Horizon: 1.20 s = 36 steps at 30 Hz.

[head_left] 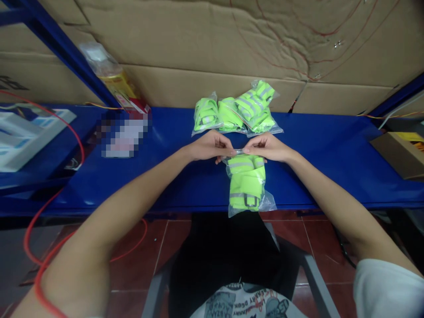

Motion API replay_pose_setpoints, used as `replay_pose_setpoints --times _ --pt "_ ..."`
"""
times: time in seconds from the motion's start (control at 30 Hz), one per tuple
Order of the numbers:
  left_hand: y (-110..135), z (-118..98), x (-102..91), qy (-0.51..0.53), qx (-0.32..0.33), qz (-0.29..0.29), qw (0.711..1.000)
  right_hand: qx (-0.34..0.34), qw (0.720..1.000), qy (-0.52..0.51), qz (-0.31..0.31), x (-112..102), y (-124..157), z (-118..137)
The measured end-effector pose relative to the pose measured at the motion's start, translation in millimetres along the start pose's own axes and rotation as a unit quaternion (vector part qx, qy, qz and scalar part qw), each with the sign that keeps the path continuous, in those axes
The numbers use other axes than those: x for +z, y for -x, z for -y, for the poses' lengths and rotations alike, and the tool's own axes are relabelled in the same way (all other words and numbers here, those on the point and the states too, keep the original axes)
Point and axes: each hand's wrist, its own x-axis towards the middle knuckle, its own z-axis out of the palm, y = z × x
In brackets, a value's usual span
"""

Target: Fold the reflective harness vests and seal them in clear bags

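Observation:
A clear plastic bag with a folded neon-yellow reflective strap inside lies at the front edge of the blue table. Grey bands and a black buckle show through the plastic. My left hand pinches the bag's far edge between thumb and fingers. Close beside it, my right hand pinches the same edge, with a short stretch of plastic between the two thumbs. Just beyond my hands sits a group of several similar filled bags, some overlapping.
The blue table backs onto a cardboard wall. A bottle with a yellow label stands at back left. White plastic parts and a red hose are on the left. At right is a cardboard box.

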Motion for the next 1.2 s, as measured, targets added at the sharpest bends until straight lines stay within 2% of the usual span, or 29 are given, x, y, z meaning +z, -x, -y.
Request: replay_pose_setpoints --times 0.1,0.2,0.3,0.6,0.73,0.87,0.97,1.1,1.2 --pt "0.6 1.6 -3.8 -0.001 0.014 -0.036 0.999 0.023 1.000 0.004 -0.011 -8.7 0.6 -5.3" --pt "1.2 2.8 -7.9 -0.008 -0.013 -0.014 1.000 0.032 0.999 -0.004 -0.001 -15.1 1.1 -9.5" --pt "1.3 2.5 -7.8 -0.021 -0.033 0.006 0.999 0.005 1.000 -0.016 -0.005 -13.7 0.5 -10.7" --pt "1.5 1.6 -6.4 -0.045 -0.042 0.020 0.998 -0.015 0.999 -0.018 -0.024 -6.0 -2.2 -8.4" --pt "0.7 -0.6 -6.2 -0.048 -0.010 0.035 0.998 -0.012 0.999 -0.019 -0.033 -4.2 -2.6 -8.6" --pt "0.1 -0.5 -4.8 -0.030 -0.009 0.013 0.999 -0.003 0.998 -0.038 -0.047 -3.6 -3.4 -10.7" --pt "-0.1 1.1 -3.3 -0.001 -0.025 -0.012 1.000 0.035 0.995 -0.072 -0.058 -6.0 -3.2 -10.1" --pt "-1.5 2.6 -1.3 0.047 -0.005 -0.071 0.996 0.096 0.986 -0.125 -0.055 -9.0 -2.3 -7.1" --pt "-2.6 3.7 -2.3 0.066 0.002 -0.098 0.993 0.108 0.979 -0.157 -0.078 -6.7 -2.8 -6.8"
